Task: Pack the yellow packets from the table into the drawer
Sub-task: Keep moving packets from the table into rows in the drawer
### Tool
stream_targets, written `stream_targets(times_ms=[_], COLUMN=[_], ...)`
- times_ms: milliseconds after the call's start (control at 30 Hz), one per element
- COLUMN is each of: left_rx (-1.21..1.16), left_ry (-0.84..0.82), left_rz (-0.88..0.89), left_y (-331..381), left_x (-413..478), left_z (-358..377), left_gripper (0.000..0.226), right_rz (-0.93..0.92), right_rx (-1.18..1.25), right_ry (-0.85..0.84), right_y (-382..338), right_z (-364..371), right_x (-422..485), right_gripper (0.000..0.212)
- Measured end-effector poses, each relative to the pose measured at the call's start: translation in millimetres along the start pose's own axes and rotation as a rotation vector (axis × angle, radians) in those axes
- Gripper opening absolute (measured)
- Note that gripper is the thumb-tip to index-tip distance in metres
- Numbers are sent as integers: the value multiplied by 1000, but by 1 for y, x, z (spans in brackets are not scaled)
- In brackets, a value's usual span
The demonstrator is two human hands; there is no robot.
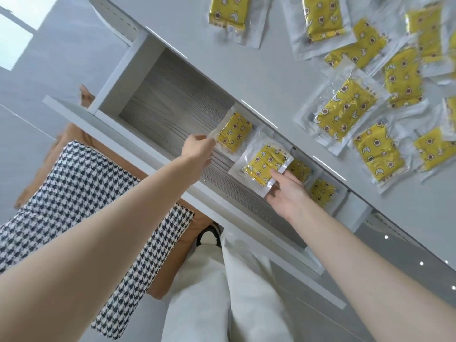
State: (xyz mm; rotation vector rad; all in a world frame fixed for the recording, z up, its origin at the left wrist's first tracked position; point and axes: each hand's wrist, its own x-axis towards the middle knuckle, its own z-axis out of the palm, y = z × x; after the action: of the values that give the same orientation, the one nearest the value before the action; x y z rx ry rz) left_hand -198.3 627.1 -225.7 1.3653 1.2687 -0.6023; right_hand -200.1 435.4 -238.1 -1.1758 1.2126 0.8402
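Bare forearms reach into the open drawer (172,99) mid-frame: left hand (198,150) pinches one yellow packet (234,132), right hand (287,193) grips another packet (265,164) — slippery wrappers could slide askew.

Bare forearms w/o sleeves, cream trousers (222,292), black-white shoe (208,236)

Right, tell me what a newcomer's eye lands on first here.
The heap of yellow packets on the white table, upper right. Then the hands over the open drawer: the left hand pinches one packet by its edge, and the right hand holds another beside it.
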Motion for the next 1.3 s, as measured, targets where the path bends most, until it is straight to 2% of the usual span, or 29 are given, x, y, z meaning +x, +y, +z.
stream_targets(times_ms=[67, 233, 367, 433, 633, 733, 833, 933, 1033, 1133, 1300], left_rx=[129, 556, 823, 899, 1048, 1011, 866, 748, 657, 519, 464], left_ry=[33, 120, 277, 327, 387, 352, 230, 124, 61, -28, -160], left_rz=[139, 540, 756, 804, 859, 833, 788, 749, 641, 562, 519], left_y=[4, 6, 0, -9, -29, -32, -27, -21, -14, -3, 3], left_x=[-7, -15, -12, -8, -1, 0, -8, -31, -63, -112, -203], left_z=[-16, -59, -87, -98, -102, -100, -100, -100, -102, -103, -111], left_gripper=[43, 38, 34, 32, 28, 27, 29, 34, 37, 36, 31], right_rz=[-18, -66, -135, -167, -240, -212, -169, -128, -91, -43, -65], right_rx=[-13, -24, -43, -58, -149, -206, -256, -300, -277, -187, -110], right_ry=[-15, -116, -157, -160, -63, -2, 22, -5, -66, -160, -285], right_y=[-3, -11, -17, -19, -21, -12, -6, -2, -2, -6, -16], right_z=[17, 78, 125, 146, 174, 165, 150, 129, 108, 84, 37], right_x=[-5, -13, -4, 4, 5, -3, -11, -31, -66, -121, -232], right_gripper=[30, 6, 8, 21, 32, 34, 38, 38, 30, 21, 17])
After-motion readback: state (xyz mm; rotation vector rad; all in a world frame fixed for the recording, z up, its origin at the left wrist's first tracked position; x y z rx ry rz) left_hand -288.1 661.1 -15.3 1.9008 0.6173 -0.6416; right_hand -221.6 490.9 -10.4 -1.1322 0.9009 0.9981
